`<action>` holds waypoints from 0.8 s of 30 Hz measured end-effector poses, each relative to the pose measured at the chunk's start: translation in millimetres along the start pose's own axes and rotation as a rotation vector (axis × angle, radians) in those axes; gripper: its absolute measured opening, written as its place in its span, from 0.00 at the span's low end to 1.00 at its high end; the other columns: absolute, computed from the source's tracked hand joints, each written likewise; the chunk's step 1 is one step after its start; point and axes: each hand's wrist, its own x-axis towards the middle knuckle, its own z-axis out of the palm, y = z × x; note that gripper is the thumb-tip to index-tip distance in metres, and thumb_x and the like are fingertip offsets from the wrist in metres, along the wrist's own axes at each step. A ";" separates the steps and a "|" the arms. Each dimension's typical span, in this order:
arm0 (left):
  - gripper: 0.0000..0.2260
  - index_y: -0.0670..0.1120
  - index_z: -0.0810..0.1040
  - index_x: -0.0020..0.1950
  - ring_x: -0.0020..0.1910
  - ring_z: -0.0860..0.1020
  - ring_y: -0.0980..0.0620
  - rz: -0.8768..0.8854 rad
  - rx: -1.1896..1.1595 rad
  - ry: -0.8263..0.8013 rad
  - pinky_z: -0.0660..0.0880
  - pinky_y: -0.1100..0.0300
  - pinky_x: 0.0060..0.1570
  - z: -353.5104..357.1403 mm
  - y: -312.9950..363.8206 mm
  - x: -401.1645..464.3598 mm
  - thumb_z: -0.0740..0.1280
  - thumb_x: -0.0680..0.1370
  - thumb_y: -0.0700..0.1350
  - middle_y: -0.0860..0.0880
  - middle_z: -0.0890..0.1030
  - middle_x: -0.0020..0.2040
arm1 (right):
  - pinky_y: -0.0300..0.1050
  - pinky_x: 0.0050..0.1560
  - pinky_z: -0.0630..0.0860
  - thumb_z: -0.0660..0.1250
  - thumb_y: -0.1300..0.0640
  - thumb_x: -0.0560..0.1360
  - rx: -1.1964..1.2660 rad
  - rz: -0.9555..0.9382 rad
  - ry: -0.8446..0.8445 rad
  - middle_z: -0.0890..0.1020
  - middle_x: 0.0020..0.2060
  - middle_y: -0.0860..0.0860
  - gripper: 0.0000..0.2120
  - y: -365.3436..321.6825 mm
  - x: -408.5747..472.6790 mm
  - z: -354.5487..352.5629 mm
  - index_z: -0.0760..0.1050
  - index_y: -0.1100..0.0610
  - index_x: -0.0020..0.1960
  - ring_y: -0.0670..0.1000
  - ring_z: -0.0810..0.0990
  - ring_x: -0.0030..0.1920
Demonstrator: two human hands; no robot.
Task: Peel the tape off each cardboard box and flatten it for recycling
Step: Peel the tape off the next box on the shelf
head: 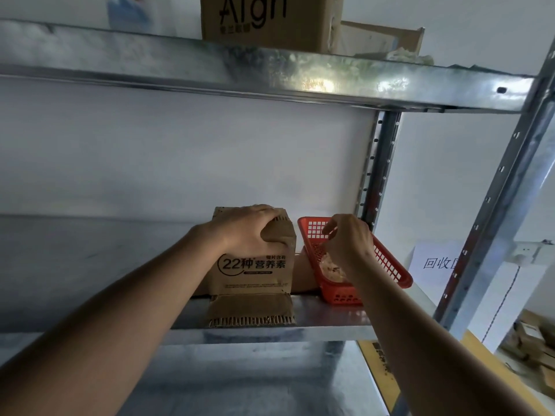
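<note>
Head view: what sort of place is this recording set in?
Probably a storeroom or recycling corner. Galvanized metal shelving holds a cardboard box under the left hand, and a red plastic basket beneath the right hand. More flattened cardboard lies on the floor at right.

Open shelf surface [90, 265] stretches toward nine o'clock of the flattened cardboard box [255, 265]; at three o'clock a red basket [387, 265] crowds it, with a steel upright [375, 169] behind and an upper shelf [270, 76] overhead at twelve.
</note>
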 end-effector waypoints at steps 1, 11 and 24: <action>0.43 0.60 0.59 0.81 0.68 0.72 0.54 0.003 -0.001 0.000 0.64 0.54 0.53 -0.1 -0.4 -0.4 0.60 0.71 0.80 0.60 0.67 0.78 | 0.51 0.48 0.85 0.79 0.64 0.72 0.013 -0.001 0.009 0.86 0.53 0.54 0.14 0.6 1.4 1.1 0.83 0.56 0.55 0.52 0.84 0.46; 0.44 0.58 0.61 0.81 0.68 0.73 0.53 0.010 0.022 -0.007 0.63 0.54 0.52 0.6 -0.7 1.3 0.59 0.70 0.80 0.59 0.67 0.78 | 0.41 0.33 0.79 0.77 0.52 0.76 0.024 -0.159 0.029 0.87 0.41 0.50 0.05 4.0 8.8 5.4 0.85 0.53 0.49 0.42 0.81 0.31; 0.43 0.60 0.64 0.76 0.62 0.72 0.58 -0.022 -0.235 -0.057 0.70 0.61 0.53 -13.0 -7.9 -7.3 0.67 0.66 0.77 0.65 0.69 0.65 | 0.27 0.38 0.70 0.66 0.48 0.83 0.317 -0.334 -0.093 0.87 0.53 0.45 0.13 -36.9 -6.9 11.2 0.85 0.50 0.62 0.35 0.79 0.42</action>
